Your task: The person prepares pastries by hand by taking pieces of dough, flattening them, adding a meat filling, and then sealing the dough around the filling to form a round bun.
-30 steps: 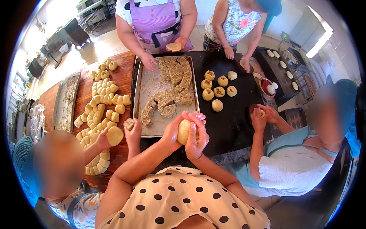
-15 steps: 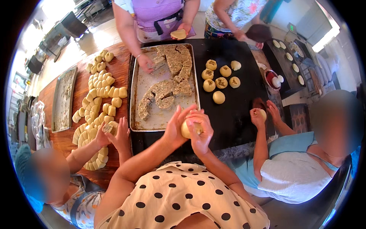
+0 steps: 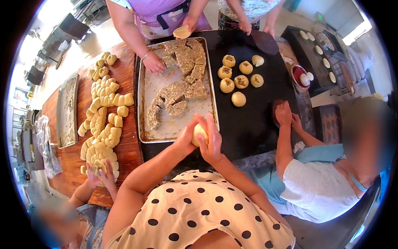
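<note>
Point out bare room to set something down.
Bare: the black tabletop between large tray, nearest bun and right co-worker's hands; the wooden tabletop between narrow tray, plastic bag and dough pieces. Crowded: wooden tabletop's middle; large tray's upper right, under filling.

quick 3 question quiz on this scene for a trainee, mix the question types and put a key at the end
1. True or false: the person's left hand and right hand together cup one dough ball.
2. Where does the big mass of crumbly mixture lie?
a) on the floor
b) in the central metal tray
c) in the plastic bag
3. Fill in the colour: the many dough pieces left of that tray lie on a ____ tabletop.

Key: 1 true; 2 b; 3 brown.
</note>
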Available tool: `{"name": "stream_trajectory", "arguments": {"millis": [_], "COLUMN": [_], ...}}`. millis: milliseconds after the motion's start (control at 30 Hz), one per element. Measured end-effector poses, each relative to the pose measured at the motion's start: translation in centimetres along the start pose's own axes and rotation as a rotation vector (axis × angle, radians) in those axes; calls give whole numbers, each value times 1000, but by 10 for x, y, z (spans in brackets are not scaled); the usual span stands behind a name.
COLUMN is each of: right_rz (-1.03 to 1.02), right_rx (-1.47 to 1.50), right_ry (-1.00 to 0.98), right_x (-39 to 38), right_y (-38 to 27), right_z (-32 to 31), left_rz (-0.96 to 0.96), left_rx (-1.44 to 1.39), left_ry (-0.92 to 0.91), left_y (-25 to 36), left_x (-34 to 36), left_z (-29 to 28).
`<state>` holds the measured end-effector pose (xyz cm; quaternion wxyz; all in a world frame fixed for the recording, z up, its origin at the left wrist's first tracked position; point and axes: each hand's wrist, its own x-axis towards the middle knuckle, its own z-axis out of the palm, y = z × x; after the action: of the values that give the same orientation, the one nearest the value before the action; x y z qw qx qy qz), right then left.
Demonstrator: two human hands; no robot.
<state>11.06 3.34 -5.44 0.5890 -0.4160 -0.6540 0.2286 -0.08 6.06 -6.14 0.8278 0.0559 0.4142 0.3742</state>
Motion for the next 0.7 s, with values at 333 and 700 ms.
{"name": "stream_trajectory", "arguments": {"millis": [333, 700], "right_rz": [-57, -54], "right_rx": [-148, -148], "right_ry": [-105, 57], "right_x": [11, 9], "right_y": [26, 42], "right_z": [-12, -33], "left_rz": [-158, -127], "left_rx": [-132, -21], "left_ry": [-13, 42], "left_y": [3, -25], "left_x": [36, 61], "left_z": [-3, 13]}}
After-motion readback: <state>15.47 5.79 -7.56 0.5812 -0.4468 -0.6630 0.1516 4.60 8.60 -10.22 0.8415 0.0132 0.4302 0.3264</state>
